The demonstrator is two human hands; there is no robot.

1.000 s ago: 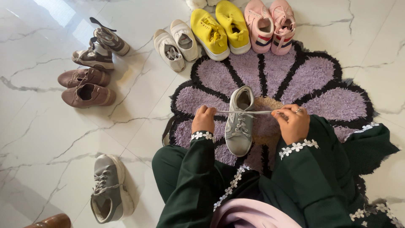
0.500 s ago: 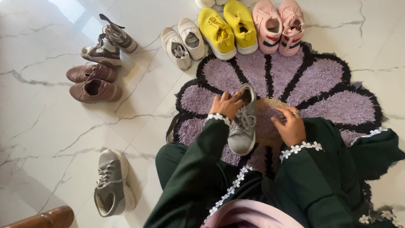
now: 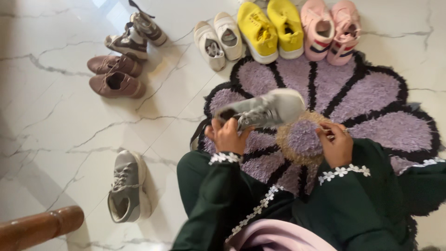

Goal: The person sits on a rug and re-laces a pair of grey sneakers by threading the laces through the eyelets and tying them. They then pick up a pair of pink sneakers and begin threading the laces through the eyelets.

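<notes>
Head view: the left hand (image 3: 227,135) had its grip clamped on a grey lace-up shoe (image 3: 262,109), fingers curled around the heel end, so that the shoe was lifted off the rug and lay sideways, toe pointing toward three o'clock, laces facing down toward the person. The picture was blurred there, so the exact finger placement could not be told. The right hand (image 3: 335,142) sat at three o'clock from the shoe, apart from it, fingers drawn loosely together over the tan middle of the purple flower-shaped rug (image 3: 371,100); whether it pinched anything could not be told. Both wrists showed dark green sleeves edged with white flowers.

At twelve o'clock from the held shoe stood a yellow pair (image 3: 272,27), with a pink pair (image 3: 331,29) beside it toward one o'clock and a white pair (image 3: 218,39) toward eleven o'clock. At ten o'clock on the marble floor (image 3: 60,125) lay a brown pair (image 3: 115,76). At eight o'clock lay the matching grey shoe (image 3: 126,187), alone.
</notes>
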